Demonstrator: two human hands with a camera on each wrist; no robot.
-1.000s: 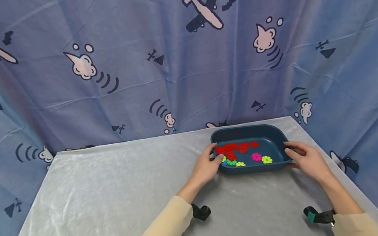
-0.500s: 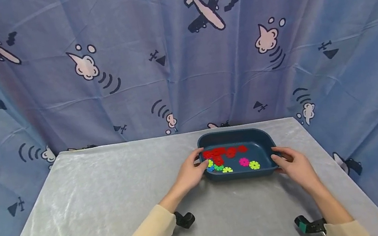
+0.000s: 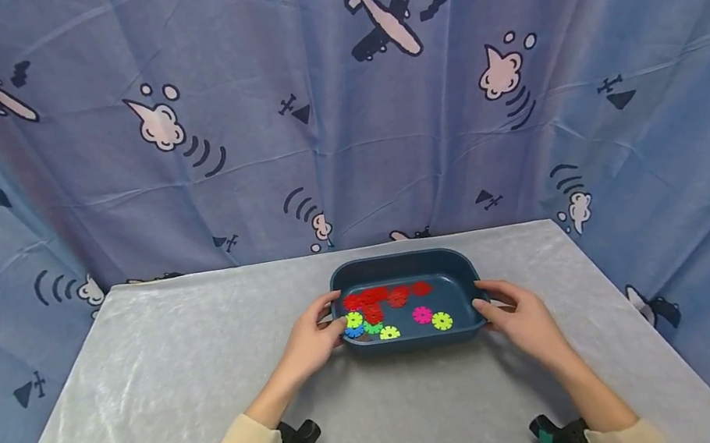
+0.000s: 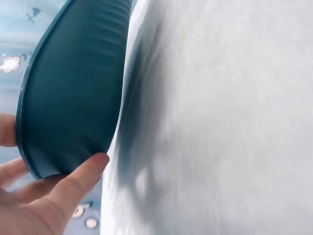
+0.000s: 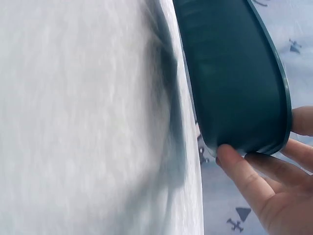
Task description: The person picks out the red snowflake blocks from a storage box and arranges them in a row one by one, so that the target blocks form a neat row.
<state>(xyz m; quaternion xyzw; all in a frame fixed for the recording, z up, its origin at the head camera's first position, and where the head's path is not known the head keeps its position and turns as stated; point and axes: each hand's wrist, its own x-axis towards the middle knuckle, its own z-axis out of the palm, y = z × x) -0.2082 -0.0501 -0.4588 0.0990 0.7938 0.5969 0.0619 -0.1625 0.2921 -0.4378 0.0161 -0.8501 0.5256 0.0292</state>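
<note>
A dark teal plastic basin (image 3: 412, 343) stands between both hands near the table's far side. My left hand (image 3: 310, 340) grips its left end, thumb over the rim and fingers along the outer wall. At the opposite end my right hand (image 3: 521, 315) holds the rim the same way. Inside lie several notched flower-shaped discs: red discs (image 3: 370, 298) heaped at the back left, a pink disc (image 3: 422, 315), a yellow disc (image 3: 442, 321) and others in blue, green and yellow by the left thumb. Each wrist view shows the basin's outer wall (image 4: 73, 93) with fingers against it.
A pale velvety cloth (image 3: 176, 380) covers the table. Behind and beside it hangs a blue curtain (image 3: 236, 115) printed with planes and clouds. A black wrist camera (image 3: 300, 437) is strapped under the left wrist, another wrist camera (image 3: 556, 433) under the right.
Both hands have carried the basin leftward across the table, from its right end towards the middle. The grip at each end stays the same, and the discs have travelled along inside.
</note>
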